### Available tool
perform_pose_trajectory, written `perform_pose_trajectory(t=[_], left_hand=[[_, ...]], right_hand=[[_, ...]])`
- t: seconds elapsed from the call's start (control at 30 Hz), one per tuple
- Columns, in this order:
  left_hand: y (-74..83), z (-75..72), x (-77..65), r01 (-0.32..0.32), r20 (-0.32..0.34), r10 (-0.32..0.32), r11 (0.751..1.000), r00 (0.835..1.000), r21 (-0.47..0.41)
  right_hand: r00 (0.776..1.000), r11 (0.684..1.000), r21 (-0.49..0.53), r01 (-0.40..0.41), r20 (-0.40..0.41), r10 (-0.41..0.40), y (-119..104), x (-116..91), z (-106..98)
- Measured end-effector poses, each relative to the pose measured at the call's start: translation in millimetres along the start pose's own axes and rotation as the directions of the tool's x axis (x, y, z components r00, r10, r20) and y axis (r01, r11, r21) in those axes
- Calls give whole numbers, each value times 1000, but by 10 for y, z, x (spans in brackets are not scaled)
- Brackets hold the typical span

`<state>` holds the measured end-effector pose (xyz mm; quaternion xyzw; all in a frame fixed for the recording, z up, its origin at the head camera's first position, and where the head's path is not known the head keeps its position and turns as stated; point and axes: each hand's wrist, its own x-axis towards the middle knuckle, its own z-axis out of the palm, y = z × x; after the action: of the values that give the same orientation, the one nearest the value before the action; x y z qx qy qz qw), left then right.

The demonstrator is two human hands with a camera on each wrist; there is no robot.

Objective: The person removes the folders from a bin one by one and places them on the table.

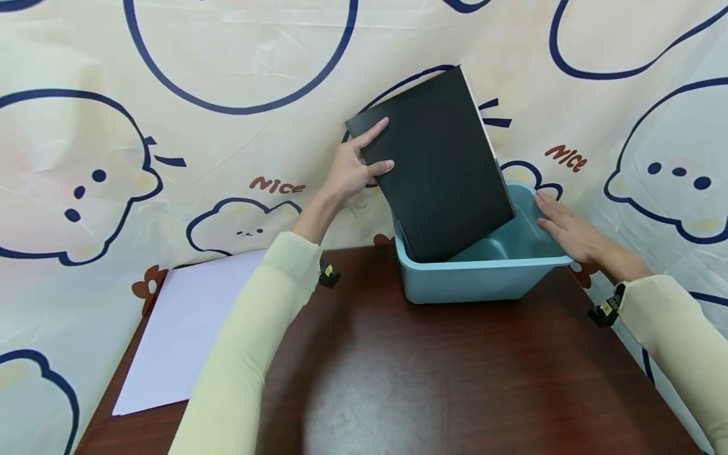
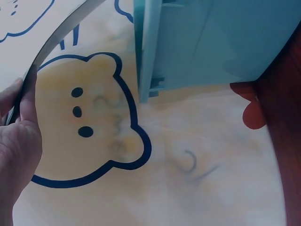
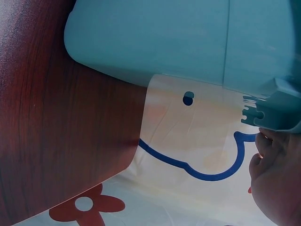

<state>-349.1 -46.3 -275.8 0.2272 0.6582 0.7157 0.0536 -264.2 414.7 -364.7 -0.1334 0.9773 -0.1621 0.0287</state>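
In the head view, my left hand (image 1: 354,165) pinches the left edge of a black notebook (image 1: 435,161), with thumb and a finger spread on its cover. The notebook tilts, its lower end inside a light-blue plastic bin (image 1: 461,284) and its upper part above the rim. A thin white edge shows on its right side. In the left wrist view the notebook (image 2: 61,30) appears as a thin, bent edge between the fingers. My right hand (image 1: 563,224) rests on the bin's right rim with fingers extended; in the right wrist view its fingers touch the rim from outside.
A white sheet (image 1: 188,328) lies on the left of the dark wooden table (image 1: 432,373). A patterned cloth (image 1: 244,151) hangs right behind the table and along its right side. The bin stands at the table's back right.
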Motion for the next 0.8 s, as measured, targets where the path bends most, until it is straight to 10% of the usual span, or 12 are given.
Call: perform_pose_trajectory(t=[0.8], left_hand=[[431,-271,-35,-80,-12,79,988,997,-134]], right_hand=[[1000,1000,3,9,-20,-9,12,15,13]])
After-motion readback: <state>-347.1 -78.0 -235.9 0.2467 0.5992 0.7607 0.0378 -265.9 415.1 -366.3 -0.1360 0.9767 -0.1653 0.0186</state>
